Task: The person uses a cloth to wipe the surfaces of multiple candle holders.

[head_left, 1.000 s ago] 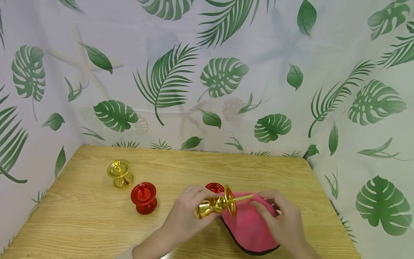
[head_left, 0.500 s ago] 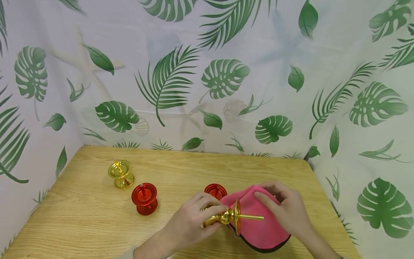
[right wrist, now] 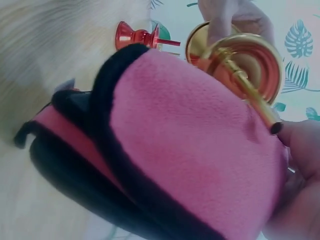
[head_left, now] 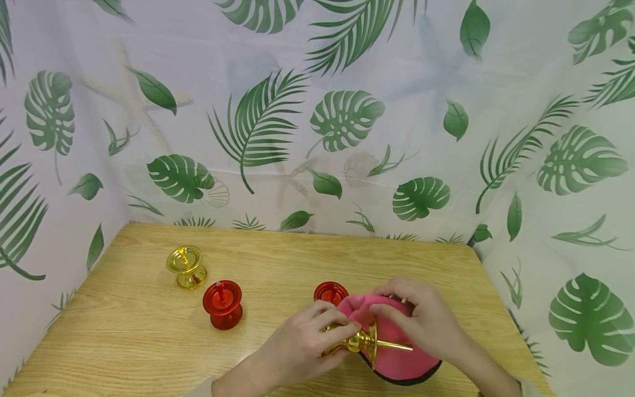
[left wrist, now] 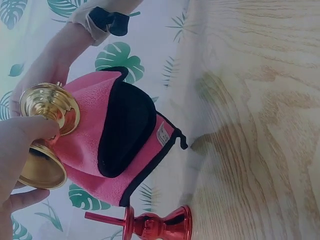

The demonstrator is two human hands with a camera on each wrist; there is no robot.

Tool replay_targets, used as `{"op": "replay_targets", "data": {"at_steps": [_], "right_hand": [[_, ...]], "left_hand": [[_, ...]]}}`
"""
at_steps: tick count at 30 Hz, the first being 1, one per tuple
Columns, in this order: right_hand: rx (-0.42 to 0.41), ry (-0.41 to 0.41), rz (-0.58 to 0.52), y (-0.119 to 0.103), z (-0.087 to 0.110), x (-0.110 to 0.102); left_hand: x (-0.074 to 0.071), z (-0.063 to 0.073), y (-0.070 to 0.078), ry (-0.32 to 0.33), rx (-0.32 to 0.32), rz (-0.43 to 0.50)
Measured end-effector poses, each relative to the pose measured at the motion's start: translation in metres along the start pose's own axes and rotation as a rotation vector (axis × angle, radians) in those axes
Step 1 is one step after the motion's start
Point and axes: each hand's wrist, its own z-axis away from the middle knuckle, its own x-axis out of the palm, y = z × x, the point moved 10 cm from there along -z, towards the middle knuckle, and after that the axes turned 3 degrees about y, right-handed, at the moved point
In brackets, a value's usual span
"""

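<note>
A gold candlestick [head_left: 355,342] lies sideways in my left hand [head_left: 305,344], gripped round its stem and base. Its thin spike points right, across the front of a pink cloth [head_left: 404,366] with black edging. My right hand [head_left: 421,317] pinches the upper part of this cloth between thumb and fingers, and the fabric bunches up there. In the left wrist view the cloth [left wrist: 90,100] hangs folded behind the candlestick [left wrist: 47,102], its black underside and a small white label showing. Seen from the right wrist, the gold dish [right wrist: 255,65] overlaps the cloth's edge.
Just behind the hands stands a red candlestick [head_left: 330,292], partly covered by the cloth. Farther left are another red candlestick [head_left: 223,306] and a gold one [head_left: 187,270], both upright on the wooden table [head_left: 124,336]. A leaf-patterned curtain [head_left: 278,44] encloses the back and sides.
The gold candlestick has moved right and toward me, its spike now tilting slightly down. The right hand first lifted the cloth, then shifted left with it, bunching it closer to the candlestick.
</note>
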Motion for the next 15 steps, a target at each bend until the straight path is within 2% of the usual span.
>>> {"op": "replay_targets", "data": {"at_steps": [7,10,15], "right_hand": [[-0.191,-0.018,0.135,-0.03,0.011,-0.007],[-0.304,0.003,0.177,-0.048,0.017,-0.01],[-0.478,0.066,0.312,-0.075,0.026,-0.013]], "left_hand": [[0.004,-0.002,0.004,-0.019,0.015,0.002],[0.005,-0.002,0.004,-0.022,0.015,0.015],[0.004,-0.006,0.002,-0.002,0.007,0.068]]}}
